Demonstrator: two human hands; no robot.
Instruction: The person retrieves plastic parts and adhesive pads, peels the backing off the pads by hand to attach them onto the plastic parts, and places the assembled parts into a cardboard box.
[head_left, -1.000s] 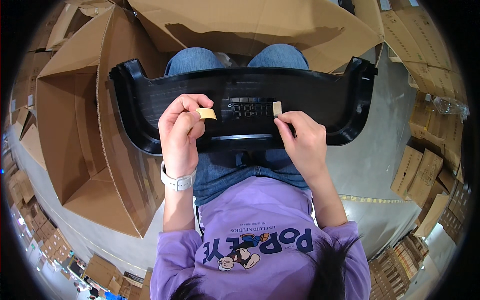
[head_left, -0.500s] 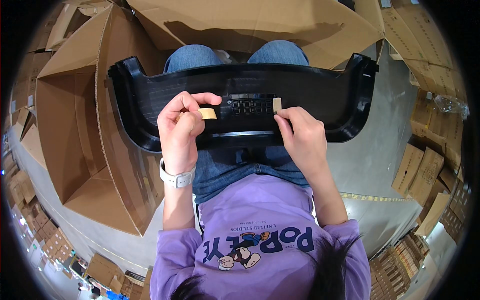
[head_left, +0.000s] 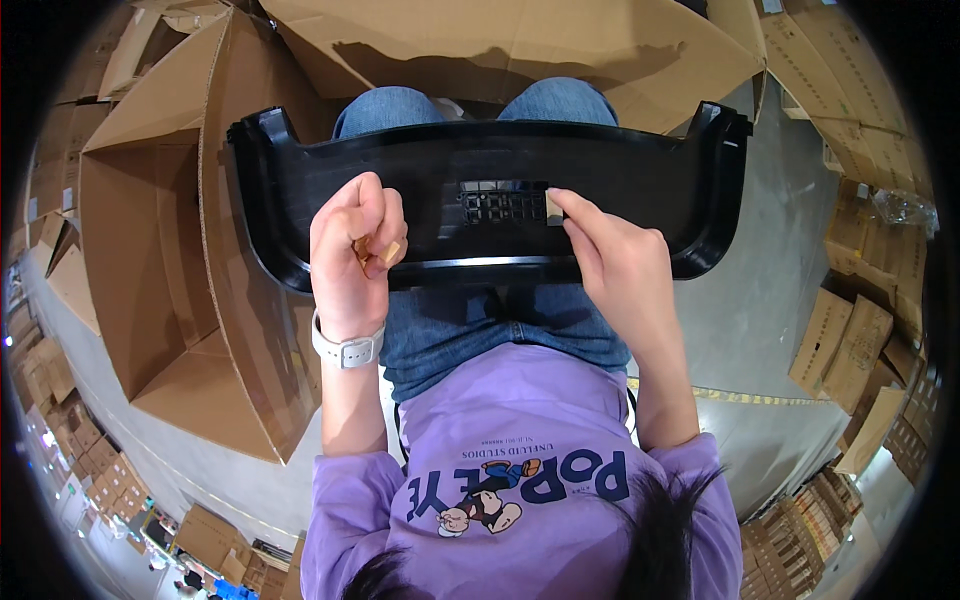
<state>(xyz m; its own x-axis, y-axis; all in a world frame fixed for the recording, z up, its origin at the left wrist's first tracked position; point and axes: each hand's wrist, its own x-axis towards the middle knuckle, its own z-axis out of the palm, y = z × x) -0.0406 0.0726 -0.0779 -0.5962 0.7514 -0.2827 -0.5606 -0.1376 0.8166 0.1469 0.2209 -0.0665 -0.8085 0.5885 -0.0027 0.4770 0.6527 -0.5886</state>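
Black plastic panel lay across my lap, over the jeans, long axis running left to right, its raised ends at either side. Small slotted grid sat near its middle.

Key relation: the pale strip lay at the grid's right end, its long axis pointing away from my body, crosswise to the panel's. My right hand was the nearer one, fingertips at the strip, which lay just to its left. Could not tell whether that grip pinched the strip or only pressed it.

Left hand: curled shut around a yellowish strip, well left of the grid.

Panel's inner face dark, glossy along the near edge. Grey floor around; large open carton at left, stacked boxes at right.
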